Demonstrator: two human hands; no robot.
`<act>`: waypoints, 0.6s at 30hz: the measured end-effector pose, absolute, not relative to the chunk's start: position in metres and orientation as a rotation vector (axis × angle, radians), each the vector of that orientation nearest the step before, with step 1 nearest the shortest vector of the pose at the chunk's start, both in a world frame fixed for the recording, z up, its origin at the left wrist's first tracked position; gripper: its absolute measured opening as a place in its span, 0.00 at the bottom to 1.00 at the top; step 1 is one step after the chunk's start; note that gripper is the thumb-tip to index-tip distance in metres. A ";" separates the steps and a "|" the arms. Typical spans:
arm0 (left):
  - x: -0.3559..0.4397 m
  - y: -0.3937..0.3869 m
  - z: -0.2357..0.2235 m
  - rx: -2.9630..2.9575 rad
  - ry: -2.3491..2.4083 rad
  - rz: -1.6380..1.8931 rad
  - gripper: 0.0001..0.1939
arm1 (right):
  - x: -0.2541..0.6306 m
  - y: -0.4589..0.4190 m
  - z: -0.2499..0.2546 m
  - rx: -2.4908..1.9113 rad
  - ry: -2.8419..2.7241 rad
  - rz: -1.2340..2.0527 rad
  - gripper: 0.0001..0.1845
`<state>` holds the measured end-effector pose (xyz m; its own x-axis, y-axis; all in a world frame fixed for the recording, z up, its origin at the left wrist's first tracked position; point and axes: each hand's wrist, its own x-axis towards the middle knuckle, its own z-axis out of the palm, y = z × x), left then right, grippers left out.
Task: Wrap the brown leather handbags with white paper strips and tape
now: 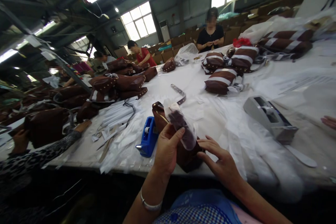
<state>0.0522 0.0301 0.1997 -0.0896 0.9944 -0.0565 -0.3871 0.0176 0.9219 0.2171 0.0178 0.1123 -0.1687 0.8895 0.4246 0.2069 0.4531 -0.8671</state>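
Note:
A clear plastic packet with something dark brown inside (182,127) is pinched between the thumb and fingers of my left hand (166,145). Behind and below it, a brown leather handbag (187,159) with a gold-coloured zip lies near the table's front edge. My right hand (219,155) has its thumb and fingers at the bag's right edge, gripping it there. The packet hides part of the bag. Just left of the bag stands a blue tape dispenser (148,136). A studded strap (179,92) lies on the table beyond the bag.
A grey tape dispenser (270,117) stands to the right. White wrapping sheets (225,122) cover the table. Brown bags with white wraps (220,81) lie further back; more bags (118,85) are piled left. A co-worker's sleeved arm (65,140) reaches in from the left; another hand (329,121) shows at right.

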 end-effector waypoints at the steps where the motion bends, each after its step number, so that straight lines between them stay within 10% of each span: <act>1: 0.055 0.028 0.198 0.886 1.018 1.419 0.15 | 0.215 0.019 0.113 -0.958 -1.627 0.817 0.09; 11: 0.057 0.015 0.184 1.075 1.103 1.292 0.19 | 0.208 0.027 0.132 -0.914 -1.478 1.009 0.24; 18: 0.058 0.011 0.182 0.949 0.981 1.291 0.14 | 0.211 0.026 0.120 -0.887 -1.718 0.878 0.11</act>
